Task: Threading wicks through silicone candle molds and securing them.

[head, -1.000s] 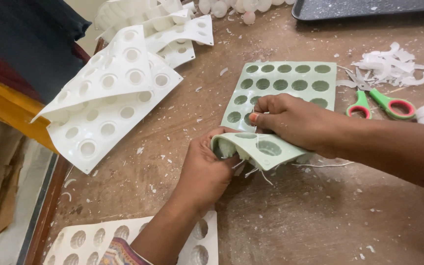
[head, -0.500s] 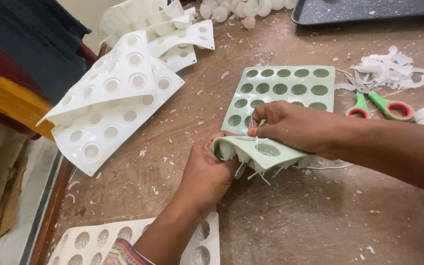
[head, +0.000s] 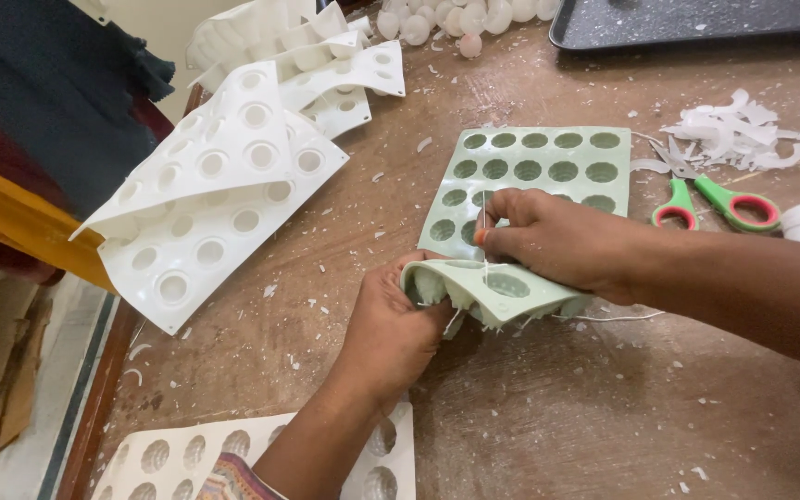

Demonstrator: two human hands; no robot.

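A pale green silicone mould [head: 548, 162] with round cavities lies on the brown table, its near edge folded upward. My left hand [head: 391, 324] grips and bends that near edge from below. My right hand [head: 557, 243] rests on top of the mould, thumb and finger pinched on a thin white wick [head: 483, 218] that rises out of a cavity. More white wick ends hang from the bent underside.
White moulds [head: 215, 194] are piled at the left and back left, another white mould [head: 168, 458] at the near edge. Green-and-red scissors [head: 710, 199] and white wax scraps [head: 733, 139] lie at the right, white balls [head: 446, 18] and a dark tray [head: 696, 23] at the back.
My right hand has pulled the wick slightly upward from the cavity. My left hand keeps the mould's near edge folded, barely shifted.
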